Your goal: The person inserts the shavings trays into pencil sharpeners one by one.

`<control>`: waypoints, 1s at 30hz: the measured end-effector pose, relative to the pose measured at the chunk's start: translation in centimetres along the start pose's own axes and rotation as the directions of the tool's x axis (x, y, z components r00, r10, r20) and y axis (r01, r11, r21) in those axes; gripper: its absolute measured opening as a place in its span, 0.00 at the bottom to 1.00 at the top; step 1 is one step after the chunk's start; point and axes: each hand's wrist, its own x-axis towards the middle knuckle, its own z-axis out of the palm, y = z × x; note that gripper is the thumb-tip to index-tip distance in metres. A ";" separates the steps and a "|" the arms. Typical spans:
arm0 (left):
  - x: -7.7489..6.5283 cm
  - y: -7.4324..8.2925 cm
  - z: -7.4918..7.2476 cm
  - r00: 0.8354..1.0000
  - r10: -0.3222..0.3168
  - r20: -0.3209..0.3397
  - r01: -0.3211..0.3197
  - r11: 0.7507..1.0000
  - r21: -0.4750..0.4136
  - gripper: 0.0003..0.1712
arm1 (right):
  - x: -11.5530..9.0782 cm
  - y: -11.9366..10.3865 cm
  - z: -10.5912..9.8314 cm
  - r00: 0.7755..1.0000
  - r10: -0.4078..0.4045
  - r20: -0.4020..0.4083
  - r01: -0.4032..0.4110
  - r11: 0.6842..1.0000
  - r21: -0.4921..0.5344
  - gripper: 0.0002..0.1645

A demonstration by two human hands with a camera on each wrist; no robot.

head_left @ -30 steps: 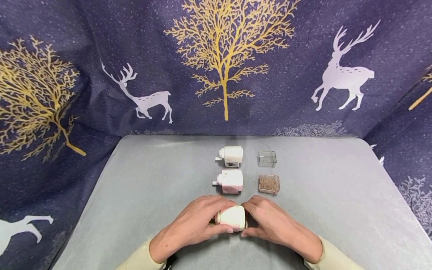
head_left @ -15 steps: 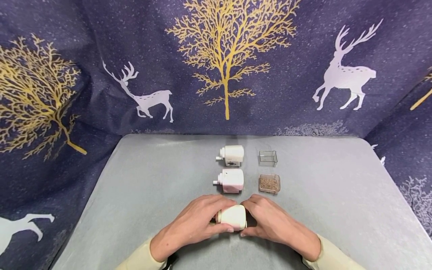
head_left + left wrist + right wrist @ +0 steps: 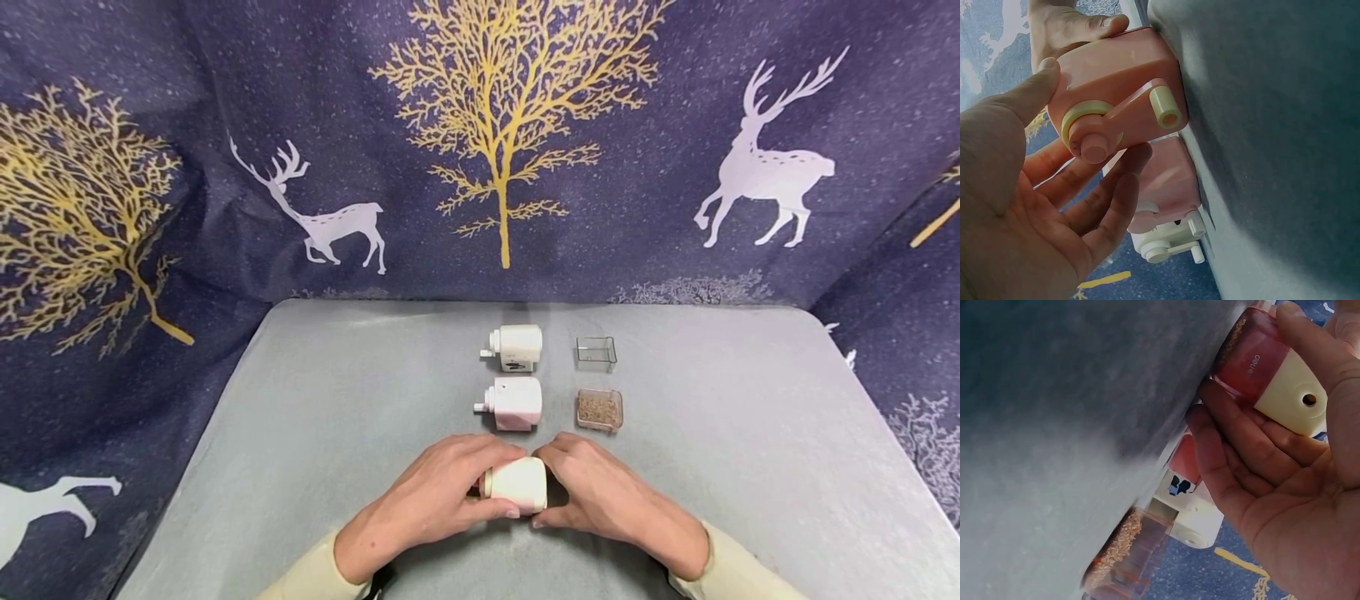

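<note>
A cream and pink hand-crank pencil sharpener stands on the table near me. My left hand grips it from the crank side, thumb on one side and fingers on the other. Its pink crank with a yellow knob faces the left wrist view. At the other end, my right hand holds the clear pinkish shavings drawer between thumb and fingers. Brown shavings show inside, and the drawer sits in or against the sharpener's front, below the cream face with the pencil hole.
Behind stand a pink sharpener and a white sharpener, cranks pointing left. To their right lie a clear drawer of shavings and another clear drawer. A dark blue patterned cloth hangs beyond the grey table.
My right hand has shifted very slightly left against the near sharpener. The left hand and the other things stay as they were.
</note>
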 end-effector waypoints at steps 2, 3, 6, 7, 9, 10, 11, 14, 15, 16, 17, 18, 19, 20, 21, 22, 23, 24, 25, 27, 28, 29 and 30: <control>0.0 0.0 0.0 1.000 -0.002 -0.003 0.002 1.000 0.000 0.31 | 0.0 -0.1 0.0 1.000 0.006 0.003 -0.006 1.000 -0.001 0.32; -0.1 0.0 0.0 1.000 -0.001 -0.006 0.001 1.000 0.000 0.31 | 0.0 -0.1 0.1 1.000 0.009 0.002 -0.009 1.000 -0.002 0.33; -0.1 0.0 0.0 1.000 0.003 -0.014 -0.003 1.000 -0.005 0.30 | 0.1 -0.2 0.2 1.000 0.014 -0.003 -0.014 1.000 0.001 0.33; -0.1 0.0 0.1 1.000 0.004 -0.016 -0.004 1.000 -0.007 0.30 | 0.1 -0.2 0.2 1.000 0.015 -0.006 -0.015 1.000 0.002 0.33; 0.0 0.0 0.1 1.000 0.008 -0.018 -0.009 1.000 -0.013 0.30 | 0.1 -0.2 0.3 1.000 0.018 -0.012 -0.018 1.000 0.006 0.32; 0.0 0.0 0.1 1.000 0.009 -0.016 -0.009 1.000 -0.016 0.30 | 0.1 -0.2 0.3 1.000 0.019 -0.015 -0.019 1.000 0.007 0.32; 0.0 0.0 0.1 1.000 0.010 -0.015 -0.010 1.000 -0.017 0.30 | 0.1 -0.1 0.3 1.000 0.019 -0.019 -0.019 1.000 0.007 0.31; 0.0 -0.1 0.0 1.000 0.007 -0.012 -0.007 1.000 -0.020 0.30 | 0.1 -0.1 0.3 1.000 0.014 -0.025 -0.014 1.000 0.008 0.31; 0.0 -0.1 0.0 1.000 0.006 -0.012 -0.006 1.000 -0.018 0.30 | 0.1 -0.1 0.3 1.000 0.013 -0.026 -0.012 1.000 0.008 0.31; 0.0 -0.1 0.0 1.000 0.007 -0.013 -0.008 1.000 -0.019 0.30 | 0.1 -0.1 0.3 1.000 0.011 -0.027 -0.011 1.000 0.007 0.31; 0.0 -0.1 0.0 1.000 0.008 -0.013 -0.008 1.000 -0.019 0.30 | 0.1 0.0 0.3 1.000 0.010 -0.028 -0.010 1.000 0.007 0.31; 0.1 -0.1 0.0 1.000 0.009 -0.014 -0.009 1.000 -0.020 0.30 | 0.1 0.0 0.3 1.000 0.010 -0.028 -0.010 1.000 0.008 0.31; 0.1 -0.1 0.0 1.000 0.010 -0.015 -0.011 1.000 -0.022 0.30 | 0.1 0.0 0.3 1.000 0.009 -0.029 -0.009 1.000 0.009 0.31; 0.1 0.0 0.0 1.000 0.012 -0.017 -0.012 1.000 -0.022 0.30 | 0.1 0.0 0.3 1.000 0.009 -0.030 -0.008 1.000 0.010 0.31; 0.1 0.0 0.0 1.000 0.013 -0.018 -0.014 1.000 -0.023 0.30 | 0.1 0.0 0.3 1.000 0.008 -0.030 -0.008 1.000 0.011 0.31; 0.1 0.0 0.0 1.000 0.013 -0.018 -0.014 1.000 -0.024 0.30 | 0.1 0.0 0.3 0.999 0.009 -0.031 -0.009 1.000 0.012 0.31; 0.2 0.0 0.0 1.000 0.013 -0.018 -0.014 1.000 -0.023 0.30 | 0.0 0.0 0.3 0.999 0.010 -0.031 -0.009 1.000 0.013 0.31; 0.2 0.0 0.0 1.000 0.012 -0.018 -0.012 1.000 -0.023 0.30 | 0.0 0.0 0.3 0.999 0.011 -0.030 -0.011 1.000 0.013 0.32; 0.1 0.0 0.0 1.000 0.011 -0.017 -0.011 1.000 -0.023 0.30 | 0.0 0.0 0.3 1.000 0.012 -0.029 -0.012 1.000 0.015 0.32; 0.1 0.0 0.0 1.000 0.009 -0.016 -0.009 1.000 -0.021 0.30 | 0.0 0.0 0.3 1.000 0.016 -0.026 -0.016 1.000 0.020 0.32; 0.1 0.0 0.0 1.000 0.008 -0.016 -0.009 1.000 -0.020 0.30 | 0.0 0.0 0.3 1.000 0.018 -0.025 -0.018 1.000 0.021 0.32; 0.2 0.0 0.0 1.000 0.009 -0.016 -0.009 1.000 -0.020 0.30 | -0.1 0.0 0.3 1.000 0.019 -0.024 -0.018 1.000 0.022 0.32; 0.2 0.0 0.0 1.000 0.009 -0.017 -0.010 1.000 -0.019 0.30 | -0.1 0.0 0.4 1.000 0.019 -0.025 -0.019 1.000 0.021 0.32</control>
